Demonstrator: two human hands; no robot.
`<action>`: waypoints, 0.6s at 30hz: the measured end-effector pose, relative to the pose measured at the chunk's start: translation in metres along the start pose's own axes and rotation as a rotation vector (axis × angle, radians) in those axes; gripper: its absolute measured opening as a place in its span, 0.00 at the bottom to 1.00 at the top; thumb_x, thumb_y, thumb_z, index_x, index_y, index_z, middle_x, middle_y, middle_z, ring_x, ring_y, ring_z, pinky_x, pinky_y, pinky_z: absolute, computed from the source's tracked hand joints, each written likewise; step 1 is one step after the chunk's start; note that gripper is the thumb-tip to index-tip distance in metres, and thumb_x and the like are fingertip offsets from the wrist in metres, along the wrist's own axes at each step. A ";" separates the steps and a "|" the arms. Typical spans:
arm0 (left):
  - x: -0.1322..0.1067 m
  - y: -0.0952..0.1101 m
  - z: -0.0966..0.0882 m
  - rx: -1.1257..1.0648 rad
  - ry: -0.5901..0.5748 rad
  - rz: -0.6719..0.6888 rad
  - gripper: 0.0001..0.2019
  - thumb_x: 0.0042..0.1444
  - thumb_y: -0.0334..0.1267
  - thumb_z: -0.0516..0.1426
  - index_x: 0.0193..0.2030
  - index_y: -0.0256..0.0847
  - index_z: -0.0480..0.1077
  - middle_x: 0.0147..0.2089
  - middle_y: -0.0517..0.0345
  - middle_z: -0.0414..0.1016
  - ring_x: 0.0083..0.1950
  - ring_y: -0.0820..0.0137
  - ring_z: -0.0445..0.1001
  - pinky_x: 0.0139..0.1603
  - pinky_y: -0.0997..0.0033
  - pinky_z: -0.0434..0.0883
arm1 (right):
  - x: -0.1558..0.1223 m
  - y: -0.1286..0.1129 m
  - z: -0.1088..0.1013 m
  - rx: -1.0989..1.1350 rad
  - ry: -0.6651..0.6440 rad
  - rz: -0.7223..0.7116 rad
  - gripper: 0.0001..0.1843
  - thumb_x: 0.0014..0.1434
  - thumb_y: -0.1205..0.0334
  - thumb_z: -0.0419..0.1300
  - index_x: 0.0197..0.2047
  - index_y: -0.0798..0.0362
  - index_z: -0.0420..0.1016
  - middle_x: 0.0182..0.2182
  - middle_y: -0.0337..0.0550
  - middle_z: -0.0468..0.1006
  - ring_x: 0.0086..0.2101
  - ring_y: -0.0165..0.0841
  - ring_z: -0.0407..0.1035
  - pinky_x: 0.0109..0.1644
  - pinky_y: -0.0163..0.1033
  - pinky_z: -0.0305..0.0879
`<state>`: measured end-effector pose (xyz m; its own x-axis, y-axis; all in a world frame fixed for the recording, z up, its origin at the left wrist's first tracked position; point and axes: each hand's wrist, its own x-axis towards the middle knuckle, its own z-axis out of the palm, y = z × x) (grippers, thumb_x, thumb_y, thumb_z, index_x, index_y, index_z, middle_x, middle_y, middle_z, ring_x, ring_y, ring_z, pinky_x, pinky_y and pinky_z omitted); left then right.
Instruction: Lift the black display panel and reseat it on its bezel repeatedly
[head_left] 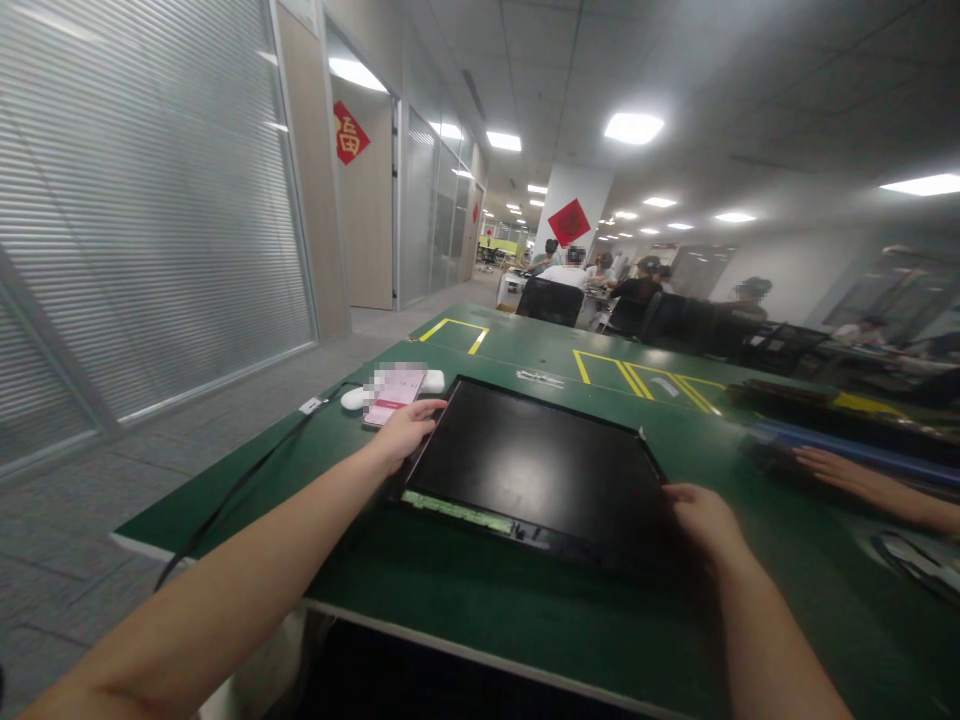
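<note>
A black flat display panel [536, 450] is held between my two hands just over the green table. Its dark screen faces up, and a green circuit strip [457, 510] runs along its near edge. My left hand [409, 435] grips the panel's left edge, with the fingertips at the rim. On the opposite side, my right hand [705, 515] is closed on the right edge, its thumb near the top face. The fingers under the panel are hidden. Whether the panel touches the tabletop I cannot tell.
Beyond my left hand lie a phone [394, 395] with a pink screen and a white mouse [352, 399]. A black cable [255, 470] crosses the table's left side. Yellow tape marks the green table [525, 350]. At right, a co-worker's hand [832, 465] rests near stacked dark panels [847, 410].
</note>
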<state>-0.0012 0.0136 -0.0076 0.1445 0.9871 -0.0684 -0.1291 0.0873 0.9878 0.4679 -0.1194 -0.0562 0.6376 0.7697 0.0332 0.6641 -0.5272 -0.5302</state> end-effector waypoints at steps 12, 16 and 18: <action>0.003 0.003 0.002 -0.161 0.043 -0.189 0.22 0.51 0.19 0.57 0.53 0.37 0.71 0.32 0.53 0.81 0.26 0.70 0.77 0.28 0.73 0.74 | -0.004 -0.003 0.001 0.024 0.031 -0.007 0.19 0.44 0.66 0.59 0.41 0.50 0.83 0.40 0.48 0.82 0.38 0.37 0.75 0.39 0.35 0.67; 0.000 0.005 0.004 -0.171 0.002 -0.241 0.28 0.53 0.24 0.59 0.62 0.36 0.65 0.27 0.53 0.79 0.24 0.66 0.77 0.27 0.68 0.75 | -0.004 -0.004 -0.001 0.015 0.033 -0.007 0.19 0.44 0.66 0.59 0.41 0.50 0.83 0.39 0.47 0.82 0.39 0.38 0.75 0.39 0.36 0.68; -0.004 0.007 0.005 -0.162 -0.013 -0.255 0.32 0.52 0.25 0.61 0.65 0.37 0.62 0.28 0.52 0.80 0.26 0.64 0.78 0.29 0.66 0.76 | -0.004 -0.004 -0.002 0.017 0.024 -0.004 0.19 0.44 0.66 0.60 0.41 0.49 0.83 0.39 0.47 0.82 0.39 0.38 0.75 0.39 0.37 0.68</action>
<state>0.0025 0.0101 0.0005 0.2051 0.9287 -0.3088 -0.2420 0.3539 0.9035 0.4632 -0.1213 -0.0529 0.6446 0.7625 0.0558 0.6599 -0.5180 -0.5442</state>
